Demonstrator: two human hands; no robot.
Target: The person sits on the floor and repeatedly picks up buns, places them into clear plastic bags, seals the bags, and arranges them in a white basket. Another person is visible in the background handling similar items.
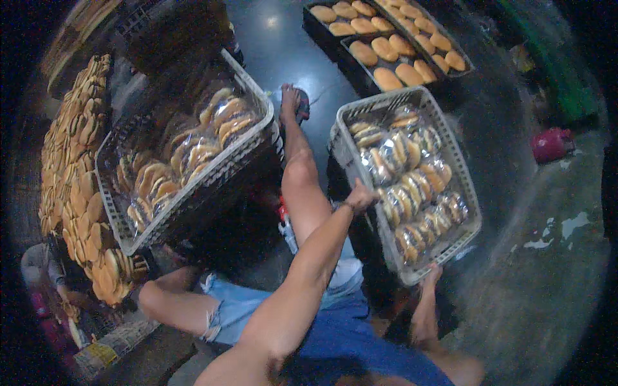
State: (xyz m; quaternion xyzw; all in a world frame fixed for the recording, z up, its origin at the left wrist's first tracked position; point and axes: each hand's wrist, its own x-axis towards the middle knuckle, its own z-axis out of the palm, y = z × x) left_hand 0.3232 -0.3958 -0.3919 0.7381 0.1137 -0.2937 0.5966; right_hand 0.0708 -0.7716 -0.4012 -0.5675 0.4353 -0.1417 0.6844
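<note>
A pale plastic crate (464,176) with slotted sides is at my right, tilted in the view. Packs of filled round breads (415,186) in clear, shiny wrapping lie in rows inside it. My left hand (362,195) grips the crate's left side. At the end nearest me, my right hand (431,275) holds the rim, its fingers partly hidden. Across from it, to the left of my outstretched leg (301,178), stands a second pale crate (205,182). It holds similar wrapped breads (157,181), and more crate rims show beneath it.
Dark trays of oval buns (386,50) are at the upper right. A large heap of flat breads (87,193) rises at far left, with another person (46,270) below it. A magenta container (553,144) and whitish patches (574,224) are on the floor at right.
</note>
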